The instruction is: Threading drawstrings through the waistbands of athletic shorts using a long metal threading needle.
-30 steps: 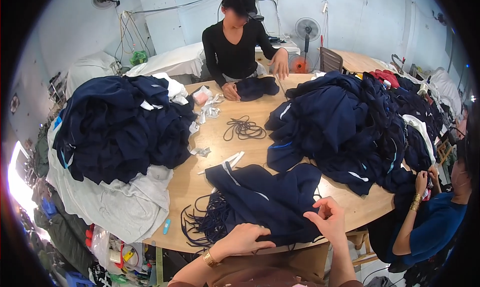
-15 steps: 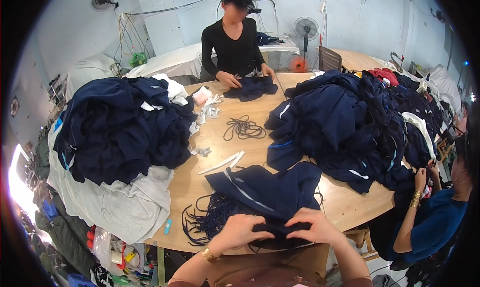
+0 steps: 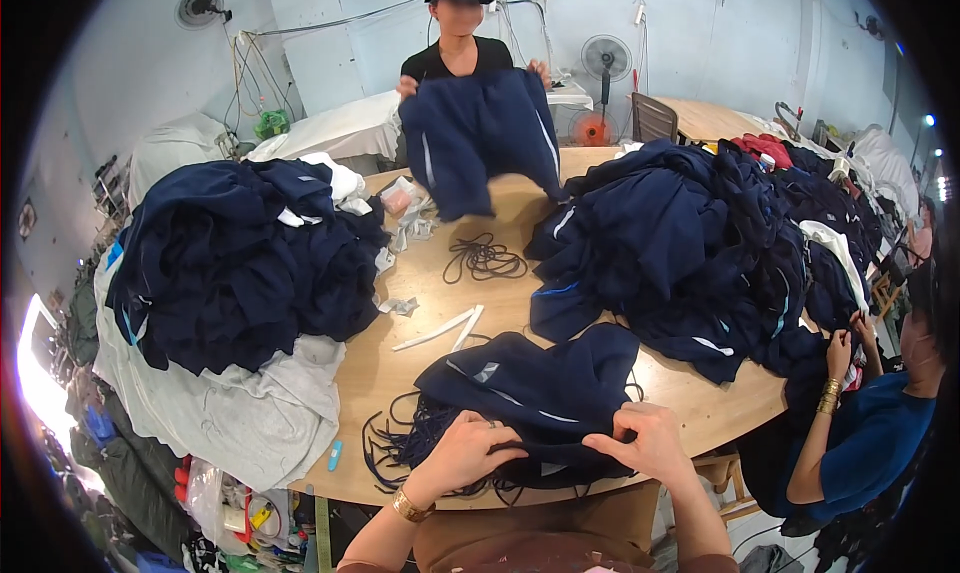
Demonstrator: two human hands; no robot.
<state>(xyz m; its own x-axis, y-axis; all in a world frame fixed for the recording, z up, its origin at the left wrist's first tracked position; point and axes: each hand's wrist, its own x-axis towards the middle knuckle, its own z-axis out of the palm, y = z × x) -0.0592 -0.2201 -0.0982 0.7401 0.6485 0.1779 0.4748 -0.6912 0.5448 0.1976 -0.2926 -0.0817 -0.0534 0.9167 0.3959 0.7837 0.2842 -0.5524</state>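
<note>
Navy shorts (image 3: pixel 570 368) with a white stripe and a small grey patch lie at the table's near edge. My left hand (image 3: pixel 465 455) and my right hand (image 3: pixel 650 441) pinch their near edge, thumbs turned toward each other, with the cloth stretched between them. The fingers of both hands are closed on the fabric. Partly under the shorts, beside my left hand, is a bundle of dark cords (image 3: pixel 400 445). Two narrow white strips (image 3: pixel 438 331) lie just beyond the garment.
Heaped navy garments (image 3: pixel 220 273) sit on grey cloth (image 3: pixel 240 413) at left; another pile (image 3: pixel 660 223) fills the right. Between them lie coiled cord (image 3: pixel 483 259) and scraps. A turquoise tool (image 3: pixel 335 456) lies near the edge. Opposite, a co-worker holds up navy shorts (image 3: pixel 480 138); another sits at right.
My hands have moved slightly apart along the cloth edge, and the near fold has shifted. The co-worker opposite has lifted navy shorts off the table and spread them upright.
</note>
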